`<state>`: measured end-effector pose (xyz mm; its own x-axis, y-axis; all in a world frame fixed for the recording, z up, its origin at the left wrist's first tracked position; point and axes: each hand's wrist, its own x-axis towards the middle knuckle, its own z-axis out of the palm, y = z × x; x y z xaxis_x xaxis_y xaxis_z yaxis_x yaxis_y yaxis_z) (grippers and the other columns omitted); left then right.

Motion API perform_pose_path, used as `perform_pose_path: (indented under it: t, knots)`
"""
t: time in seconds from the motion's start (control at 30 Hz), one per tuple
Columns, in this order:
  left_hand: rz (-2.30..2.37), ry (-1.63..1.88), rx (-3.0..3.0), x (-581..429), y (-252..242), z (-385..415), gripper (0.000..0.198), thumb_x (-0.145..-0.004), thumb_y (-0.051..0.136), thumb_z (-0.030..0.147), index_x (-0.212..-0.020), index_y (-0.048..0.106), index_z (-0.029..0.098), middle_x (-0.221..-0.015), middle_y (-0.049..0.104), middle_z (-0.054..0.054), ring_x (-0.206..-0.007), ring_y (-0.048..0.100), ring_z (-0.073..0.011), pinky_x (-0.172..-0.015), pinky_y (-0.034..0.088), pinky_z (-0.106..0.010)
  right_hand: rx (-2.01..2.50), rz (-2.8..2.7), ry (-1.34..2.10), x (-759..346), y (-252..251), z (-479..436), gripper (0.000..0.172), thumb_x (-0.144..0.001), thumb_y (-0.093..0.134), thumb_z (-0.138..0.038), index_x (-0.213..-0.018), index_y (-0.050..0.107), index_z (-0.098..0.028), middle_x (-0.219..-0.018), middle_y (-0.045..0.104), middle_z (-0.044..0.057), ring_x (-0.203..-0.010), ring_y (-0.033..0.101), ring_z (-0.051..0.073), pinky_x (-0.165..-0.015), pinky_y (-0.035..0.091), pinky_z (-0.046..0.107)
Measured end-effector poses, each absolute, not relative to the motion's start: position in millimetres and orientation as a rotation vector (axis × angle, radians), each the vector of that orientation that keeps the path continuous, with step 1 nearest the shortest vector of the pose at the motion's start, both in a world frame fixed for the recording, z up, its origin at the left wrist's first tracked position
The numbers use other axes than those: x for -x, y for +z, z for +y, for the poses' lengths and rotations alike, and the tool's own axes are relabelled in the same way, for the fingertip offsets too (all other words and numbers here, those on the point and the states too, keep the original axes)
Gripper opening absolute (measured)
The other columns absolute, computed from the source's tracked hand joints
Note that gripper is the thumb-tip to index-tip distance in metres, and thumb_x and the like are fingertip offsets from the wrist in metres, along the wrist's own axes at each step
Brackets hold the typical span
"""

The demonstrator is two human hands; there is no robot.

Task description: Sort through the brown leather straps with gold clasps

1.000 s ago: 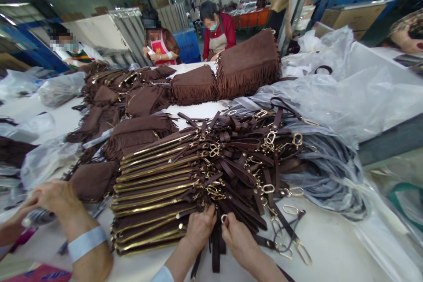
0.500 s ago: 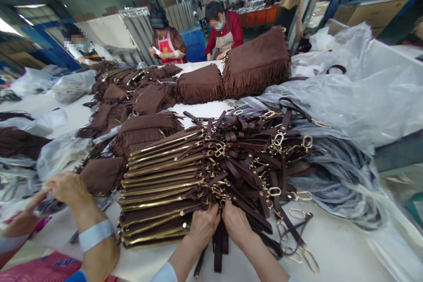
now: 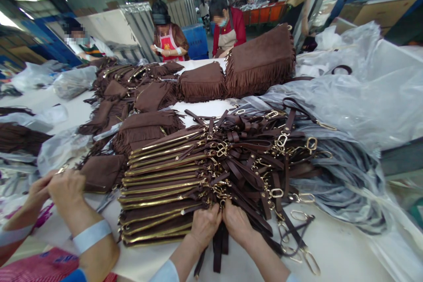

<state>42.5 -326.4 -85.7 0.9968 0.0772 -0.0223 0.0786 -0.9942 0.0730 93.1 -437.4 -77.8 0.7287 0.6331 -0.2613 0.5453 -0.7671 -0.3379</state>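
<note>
A row of brown pouches with gold zippers (image 3: 161, 180) lies in the middle of the table, their zip edges facing up. At its near right end, my left hand (image 3: 206, 224) and my right hand (image 3: 236, 222) meet with fingers pinched around a small gold clasp and strap end. The exact part between the fingertips is mostly hidden. Dark brown wrist straps (image 3: 244, 178) with gold hooks spread right of the pouches. One strap (image 3: 217, 249) hangs down between my wrists.
Another person's hands (image 3: 66, 185) work at the left edge. Fringed brown bags (image 3: 261, 61) stand at the back. Grey plastic-wrapped straps (image 3: 343, 180) and clear plastic (image 3: 346, 101) cover the right. Three people stand across the white table (image 3: 333, 246).
My two hands stay at the clasp, almost unmoved. The neighbour's hands at the left have come closer together and moved slightly right. The view has shifted a little.
</note>
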Motion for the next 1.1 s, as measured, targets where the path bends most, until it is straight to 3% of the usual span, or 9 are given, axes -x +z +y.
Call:
perform_pose_path:
  t: [0.9,1.1]
  knots:
    - [0.127,-0.156,-3.055,-41.6,-78.4,-326.2,0.018,-0.085,0.043,0.022,-0.087,0.061,0.02,-0.072,0.07,-0.003,-0.064,0.066,-0.0219,-0.055,0.051,-0.028,2.508,-0.935,0.684,-98.9,-84.0,-444.4,0.026,-0.087,0.026,-0.014,-0.099,0.049,-0.01,-0.085,0.068,0.012,-0.081,0.065,0.021,-0.061,0.041,0.026]
    - [0.091,-0.164,-3.052,-41.3,-76.3,-327.4,0.019,-0.085,0.042,0.022,-0.089,0.06,0.02,-0.073,0.07,-0.003,-0.065,0.066,-0.0206,-0.056,0.05,-0.027,2.544,-0.957,0.714,-94.3,-75.6,-444.8,0.026,-0.087,0.027,-0.013,-0.101,0.049,-0.01,-0.09,0.067,0.017,-0.084,0.064,0.026,-0.064,0.041,0.03]
